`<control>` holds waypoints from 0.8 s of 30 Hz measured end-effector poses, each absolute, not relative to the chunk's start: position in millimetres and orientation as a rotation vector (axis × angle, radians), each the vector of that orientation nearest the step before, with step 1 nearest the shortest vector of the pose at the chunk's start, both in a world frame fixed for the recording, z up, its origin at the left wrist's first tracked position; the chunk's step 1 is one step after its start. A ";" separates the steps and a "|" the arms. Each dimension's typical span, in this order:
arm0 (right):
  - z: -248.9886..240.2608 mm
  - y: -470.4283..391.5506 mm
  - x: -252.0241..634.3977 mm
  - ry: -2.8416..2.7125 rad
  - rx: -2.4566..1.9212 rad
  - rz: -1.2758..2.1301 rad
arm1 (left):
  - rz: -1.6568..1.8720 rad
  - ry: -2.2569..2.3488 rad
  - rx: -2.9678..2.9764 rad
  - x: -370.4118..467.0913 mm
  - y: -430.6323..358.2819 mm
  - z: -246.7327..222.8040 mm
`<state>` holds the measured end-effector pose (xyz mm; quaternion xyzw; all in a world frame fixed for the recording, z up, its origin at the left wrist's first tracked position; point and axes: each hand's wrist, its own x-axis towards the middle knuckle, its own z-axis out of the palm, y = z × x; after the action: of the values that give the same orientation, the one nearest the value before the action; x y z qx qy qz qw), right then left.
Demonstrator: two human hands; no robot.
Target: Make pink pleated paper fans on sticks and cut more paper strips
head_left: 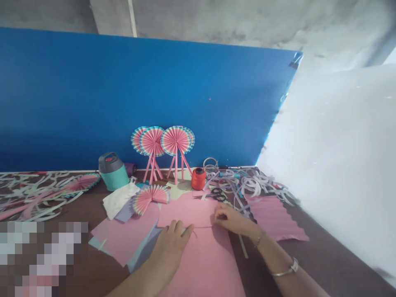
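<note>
Just past pink paper (185,212), scissors (218,194)

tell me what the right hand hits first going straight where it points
Probably the pink paper, its edge at the fingers of the right hand; whether they already touch is unclear.

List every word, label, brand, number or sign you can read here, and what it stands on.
No readable text in this view.
Teal jug: no legible label; the red patch on its lid is too small to make out.
Red spool: nothing legible.
Pink paper: no writing visible.
</note>
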<state>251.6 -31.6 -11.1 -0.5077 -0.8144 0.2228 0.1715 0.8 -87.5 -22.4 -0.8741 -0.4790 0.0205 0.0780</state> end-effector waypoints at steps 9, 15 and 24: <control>-1.4 -37.4 252.2 -2.310 -1.407 0.705 | 0.128 -1.468 -2.601 3.0 -88.3 -23.3; 5.9 -45.3 240.1 -2.238 -1.481 0.866 | 0.182 -1.552 -2.593 4.7 -93.9 -17.3; 3.0 -55.1 229.6 -2.397 -1.458 0.642 | 0.129 -1.463 -2.715 5.9 -94.5 -24.8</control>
<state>229.6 -55.1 3.0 -0.5021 -0.8257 0.2212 0.1313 5.9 -94.5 -24.8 -0.8792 -0.4737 0.0419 0.0273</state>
